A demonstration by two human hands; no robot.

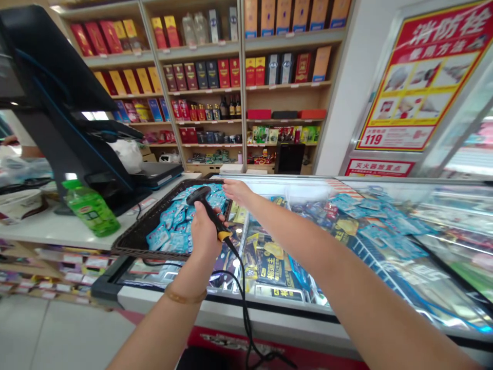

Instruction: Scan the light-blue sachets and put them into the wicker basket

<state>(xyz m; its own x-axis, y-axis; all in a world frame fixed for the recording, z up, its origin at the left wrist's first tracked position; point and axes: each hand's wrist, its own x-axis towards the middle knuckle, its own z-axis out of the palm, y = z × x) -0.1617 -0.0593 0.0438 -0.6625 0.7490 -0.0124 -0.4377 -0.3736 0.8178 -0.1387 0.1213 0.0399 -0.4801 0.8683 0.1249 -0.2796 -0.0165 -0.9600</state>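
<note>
My left hand (pixel 206 231) is closed around the handle of a black barcode scanner (pixel 200 195) with a yellow-orange collar, its head pointing up and left. A black cable (pixel 243 288) hangs from its end. Behind it lies a dark woven basket (pixel 134 234) filled with small blue packets (pixel 173 221). Reaching across the freezer, my right hand (pixel 236 190) is at the basket's far right corner. Its fingers point left over the rim, apparently stretched out, and no held item shows. Whether they touch the rim is unclear.
More blue packets (pixel 385 221) are spread over the chest freezer's right part. Packaged goods (pixel 269 262) fill the freezer below. On the counter (pixel 154 198) at left stand a green bottle (pixel 90 208) and a black checkout terminal (pixel 73 118). Shelves of boxes (pixel 208 74) line the back.
</note>
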